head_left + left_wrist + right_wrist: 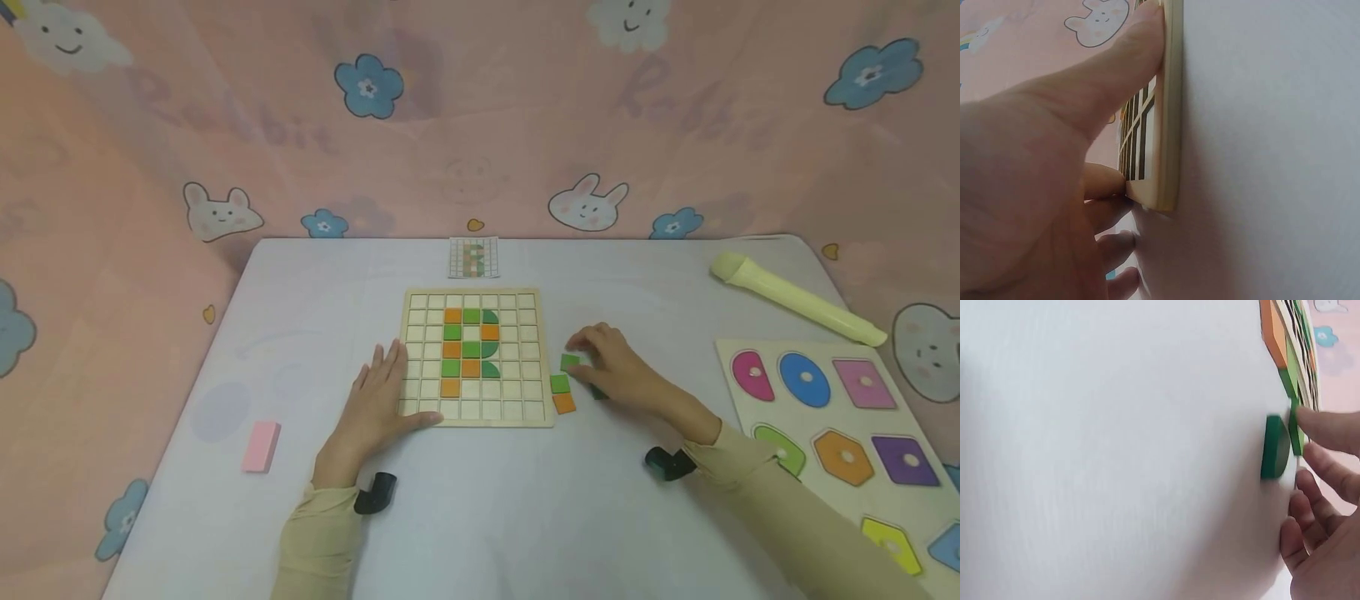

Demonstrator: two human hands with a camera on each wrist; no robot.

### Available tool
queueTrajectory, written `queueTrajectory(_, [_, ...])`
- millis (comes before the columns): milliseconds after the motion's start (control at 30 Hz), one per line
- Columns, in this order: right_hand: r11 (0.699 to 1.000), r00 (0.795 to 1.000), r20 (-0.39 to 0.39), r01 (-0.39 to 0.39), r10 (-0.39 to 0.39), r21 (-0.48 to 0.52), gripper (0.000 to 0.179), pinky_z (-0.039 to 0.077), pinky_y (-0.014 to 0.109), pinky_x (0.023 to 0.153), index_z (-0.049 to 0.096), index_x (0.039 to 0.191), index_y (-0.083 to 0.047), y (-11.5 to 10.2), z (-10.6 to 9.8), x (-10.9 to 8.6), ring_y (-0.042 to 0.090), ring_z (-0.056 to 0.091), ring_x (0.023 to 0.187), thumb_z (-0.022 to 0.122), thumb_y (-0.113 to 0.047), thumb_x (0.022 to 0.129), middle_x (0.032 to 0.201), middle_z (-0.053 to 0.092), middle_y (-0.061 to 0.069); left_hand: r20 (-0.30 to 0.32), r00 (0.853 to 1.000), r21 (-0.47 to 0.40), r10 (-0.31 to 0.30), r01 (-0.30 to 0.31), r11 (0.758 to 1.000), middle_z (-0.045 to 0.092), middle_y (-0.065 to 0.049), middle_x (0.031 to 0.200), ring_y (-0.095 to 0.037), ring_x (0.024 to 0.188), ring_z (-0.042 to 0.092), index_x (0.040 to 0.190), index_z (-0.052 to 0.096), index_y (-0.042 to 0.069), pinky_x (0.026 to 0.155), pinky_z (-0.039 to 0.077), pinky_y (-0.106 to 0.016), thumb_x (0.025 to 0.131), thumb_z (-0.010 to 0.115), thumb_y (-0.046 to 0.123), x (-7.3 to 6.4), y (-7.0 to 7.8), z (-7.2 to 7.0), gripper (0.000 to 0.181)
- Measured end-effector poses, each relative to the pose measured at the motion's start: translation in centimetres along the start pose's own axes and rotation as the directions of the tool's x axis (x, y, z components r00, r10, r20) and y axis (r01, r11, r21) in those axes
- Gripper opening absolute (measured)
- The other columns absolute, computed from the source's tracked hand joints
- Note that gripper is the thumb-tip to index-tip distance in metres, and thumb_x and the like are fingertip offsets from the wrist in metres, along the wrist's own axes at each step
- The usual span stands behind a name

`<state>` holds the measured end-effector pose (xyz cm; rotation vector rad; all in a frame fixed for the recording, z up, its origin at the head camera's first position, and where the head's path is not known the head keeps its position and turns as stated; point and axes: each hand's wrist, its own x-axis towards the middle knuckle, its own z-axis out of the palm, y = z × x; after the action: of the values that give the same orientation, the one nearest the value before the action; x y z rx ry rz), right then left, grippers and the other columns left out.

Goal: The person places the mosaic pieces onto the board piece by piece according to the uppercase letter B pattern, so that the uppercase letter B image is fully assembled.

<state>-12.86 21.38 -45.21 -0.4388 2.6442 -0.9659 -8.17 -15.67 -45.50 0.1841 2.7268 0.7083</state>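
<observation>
A wooden grid board (528, 412) lies on the table, with orange, green and dark green pieces set in several of its squares. My left hand (378, 400) rests at the board's left side, fingers straight along the edge and thumb laid over the near left corner. Just right of the board, my right hand (618, 367) pinches a green square tile (569, 362) between thumb and index finger, low over the table. A dark green curved piece (1275, 447) lies beside that tile, partly under the hand in the head view.
A green tile (560, 384) and an orange tile (564, 403) lie by the board's right edge. Behind it is a printed pattern card (474, 257). A pink block (261, 447) sits left; a shape puzzle board (813, 421) and pale yellow microphone-shaped object (798, 300) lie right.
</observation>
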Motion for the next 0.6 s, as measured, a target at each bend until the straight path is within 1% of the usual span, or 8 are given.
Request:
queueTrajectory(167, [0.999, 0.999, -0.043, 0.007, -0.008, -0.043, 0.027, 0.049, 0.058, 0.109, 0.067, 0.119, -0.001, 0.6, -0.5, -0.2, 0.037, 0.057, 0.119, 0.078, -0.009, 0.095, 0.12, 0.065, 0.018, 0.005, 1.0, 0.001, -0.004, 0.004, 1.0, 0.003, -0.014, 0.179, -0.036, 0.167, -0.003, 0.169, 0.009, 0.0, 0.136, 0.004, -0.056, 0.085, 0.087, 0.049, 0.0, 0.0, 0.0, 0.125])
queueTrajectory(267, [0.998, 0.997, -0.074, 0.01, -0.014, -0.055, 0.026, 0.051, 0.058, 0.106, 0.068, 0.117, 0.001, 0.3, -0.4, -0.2, 0.036, 0.061, 0.114, 0.078, -0.007, 0.094, 0.115, 0.069, 0.018, 0.001, 1.0, 0.003, -0.003, 0.003, 1.0, 0.004, -0.015, 0.179, -0.037, 0.167, -0.003, 0.169, 0.009, -0.001, 0.136, 0.004, -0.057, 0.084, 0.087, 0.049, 0.0, 0.0, 0.0, 0.125])
queueTrajectory(333, [0.998, 0.995, -0.099, -0.002, -0.003, -0.057, 0.026, 0.052, 0.056, 0.103, 0.068, 0.118, 0.002, 0.0, -0.2, -0.1, 0.035, 0.062, 0.111, 0.078, -0.007, 0.095, 0.113, 0.071, 0.018, 0.001, 1.0, 0.002, -0.002, 0.002, 1.0, 0.004, -0.015, 0.179, -0.037, 0.167, -0.003, 0.169, 0.009, -0.001, 0.136, 0.005, -0.057, 0.084, 0.087, 0.05, 0.0, 0.0, 0.0, 0.125])
queueTrajectory(467, [0.998, 0.986, -0.163, -0.032, 0.022, -0.062, 0.027, 0.055, 0.05, 0.092, 0.069, 0.118, 0.002, -1.0, 0.5, 0.3, 0.032, 0.063, 0.102, 0.077, -0.012, 0.097, 0.109, 0.072, 0.017, 0.002, 1.0, 0.007, -0.002, 0.002, 1.0, 0.004, -0.015, 0.179, -0.037, 0.167, -0.003, 0.169, 0.009, 0.0, 0.136, 0.005, -0.056, 0.084, 0.087, 0.05, 0.1, 0.0, 0.1, 0.126])
queueTrajectory(533, [0.997, 0.98, -0.195, -0.052, 0.04, -0.055, 0.028, 0.053, 0.044, 0.087, 0.069, 0.117, 0.001, -1.7, 0.9, 0.5, 0.03, 0.062, 0.099, 0.078, -0.015, 0.096, 0.108, 0.072, 0.016, 0.001, 1.0, 0.01, -0.003, 0.003, 1.0, 0.004, -0.015, 0.179, -0.037, 0.167, -0.002, 0.169, 0.01, 0.0, 0.136, 0.005, -0.056, 0.084, 0.087, 0.05, 0.1, 0.0, 0.1, 0.126])
queueTrajectory(600, [0.998, 0.976, -0.215, -0.052, 0.043, -0.037, 0.029, 0.051, 0.04, 0.083, 0.07, 0.117, 0.0, -2.4, 1.5, 0.7, 0.029, 0.06, 0.097, 0.079, -0.016, 0.095, 0.108, 0.071, 0.015, 0.0, 1.0, 0.012, -0.004, 0.004, 1.0, 0.004, -0.014, 0.179, -0.037, 0.167, -0.003, 0.169, 0.01, 0.0, 0.136, 0.005, -0.056, 0.084, 0.087, 0.051, 0.1, 0.0, 0.1, 0.125])
